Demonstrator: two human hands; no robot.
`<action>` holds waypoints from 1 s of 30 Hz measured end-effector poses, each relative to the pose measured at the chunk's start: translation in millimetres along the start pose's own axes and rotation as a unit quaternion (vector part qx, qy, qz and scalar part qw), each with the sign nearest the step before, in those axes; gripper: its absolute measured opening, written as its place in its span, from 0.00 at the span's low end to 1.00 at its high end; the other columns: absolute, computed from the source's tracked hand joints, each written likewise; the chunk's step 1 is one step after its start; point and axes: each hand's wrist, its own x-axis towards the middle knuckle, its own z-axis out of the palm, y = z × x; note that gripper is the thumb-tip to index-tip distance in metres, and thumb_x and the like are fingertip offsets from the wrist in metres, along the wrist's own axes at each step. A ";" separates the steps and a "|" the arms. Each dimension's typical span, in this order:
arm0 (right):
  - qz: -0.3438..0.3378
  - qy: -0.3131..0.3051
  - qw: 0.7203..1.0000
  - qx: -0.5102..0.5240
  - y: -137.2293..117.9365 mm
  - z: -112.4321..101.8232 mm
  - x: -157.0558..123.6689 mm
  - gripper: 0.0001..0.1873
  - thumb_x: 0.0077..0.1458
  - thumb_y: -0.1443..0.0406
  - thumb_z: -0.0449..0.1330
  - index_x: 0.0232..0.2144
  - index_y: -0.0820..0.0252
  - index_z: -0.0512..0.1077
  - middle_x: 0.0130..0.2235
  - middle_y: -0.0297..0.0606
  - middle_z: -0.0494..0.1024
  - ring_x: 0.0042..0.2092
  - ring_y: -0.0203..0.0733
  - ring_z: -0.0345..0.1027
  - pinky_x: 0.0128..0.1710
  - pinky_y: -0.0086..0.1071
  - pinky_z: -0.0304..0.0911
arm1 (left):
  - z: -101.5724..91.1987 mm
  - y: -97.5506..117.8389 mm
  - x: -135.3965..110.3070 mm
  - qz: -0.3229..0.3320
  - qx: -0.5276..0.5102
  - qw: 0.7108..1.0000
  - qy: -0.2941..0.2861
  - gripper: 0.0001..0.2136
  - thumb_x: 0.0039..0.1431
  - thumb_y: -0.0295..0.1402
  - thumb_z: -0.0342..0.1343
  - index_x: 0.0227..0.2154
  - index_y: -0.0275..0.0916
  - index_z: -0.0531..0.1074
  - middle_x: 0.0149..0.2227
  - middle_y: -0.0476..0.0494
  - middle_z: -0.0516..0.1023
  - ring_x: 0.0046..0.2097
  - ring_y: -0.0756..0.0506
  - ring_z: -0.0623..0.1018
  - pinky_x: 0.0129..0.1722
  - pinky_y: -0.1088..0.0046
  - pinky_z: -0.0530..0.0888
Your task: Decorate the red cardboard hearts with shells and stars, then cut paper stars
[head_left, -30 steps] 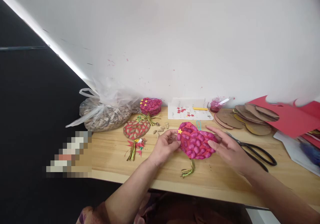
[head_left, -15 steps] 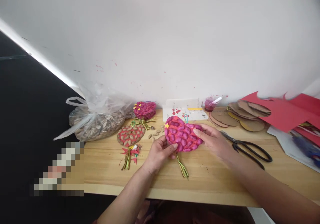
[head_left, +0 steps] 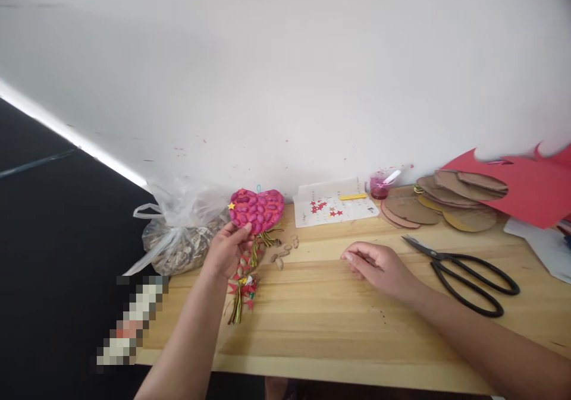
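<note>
My left hand (head_left: 229,248) pinches the lower edge of a pink peanut-covered heart (head_left: 263,210), holding it up at the left back. A yellow star sits on its left lobe, a teal loop shows at its top, and green-and-black strings hang below. The stack of pink hearts behind it is hidden. Beneath it, partly covered by my hand, lies a heart with unpainted peanuts (head_left: 243,263), with a string tassel (head_left: 238,305) and red scraps near it. My right hand (head_left: 372,266) rests on the table with fingers curled, nothing visible in them, left of the black scissors (head_left: 464,269).
A plastic bag of peanuts (head_left: 182,248) stands at left. Loose peanuts (head_left: 279,263) lie mid-table. Behind are a white sheet (head_left: 307,216) with red stars (head_left: 317,206) and a yellow strip (head_left: 352,197), a cup of pink paint (head_left: 379,187), cardboard pieces (head_left: 410,207) and red paper (head_left: 526,192).
My left hand has carried the pink heart from the middle to the left back, over the stack. My right hand has let go of it and lies on the table. The view has shifted slightly.
</note>
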 end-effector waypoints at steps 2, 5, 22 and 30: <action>-0.007 0.000 1.000 -0.013 0.8 -0.1 1.5 0.15 0.62 0.56 0.54 0.32 0.59 0.74 0.26 0.34 0.72 0.28 0.40 0.69 0.29 0.33 0.63 | -5.4 4.2 22.7 -0.022 0.009 1.000 0.020 0.11 0.44 0.25 0.70 0.30 0.34 0.74 0.24 0.51 0.75 0.22 0.55 0.73 0.20 0.84 0.71; -0.023 -0.004 0.999 -0.027 3.1 -0.8 3.6 0.15 0.62 0.57 0.54 0.31 0.59 0.73 0.25 0.33 0.72 0.28 0.39 0.67 0.29 0.32 0.62 | -9.1 -1.0 50.6 -0.061 0.027 0.997 0.045 0.08 0.51 0.25 0.67 0.33 0.33 0.74 0.28 0.47 0.77 0.26 0.53 0.75 0.24 0.81 0.73; -0.038 0.011 0.998 -0.044 2.3 -1.0 3.6 0.10 0.58 0.62 0.57 0.29 0.60 0.74 0.24 0.32 0.71 0.28 0.37 0.63 0.29 0.30 0.57 | 0.4 -10.1 79.2 -0.025 0.062 0.992 0.109 0.11 0.46 0.18 0.67 0.24 0.34 0.70 0.23 0.53 0.73 0.22 0.56 0.74 0.22 0.85 0.74; -0.053 0.010 0.998 -0.044 0.4 -0.9 3.2 0.11 0.59 0.62 0.56 0.29 0.61 0.75 0.25 0.33 0.72 0.27 0.36 0.64 0.28 0.30 0.57 | 3.5 -11.2 69.8 0.057 0.114 0.972 0.198 0.13 0.49 0.33 0.67 0.29 0.36 0.68 0.18 0.55 0.68 0.16 0.54 0.66 0.13 0.82 0.58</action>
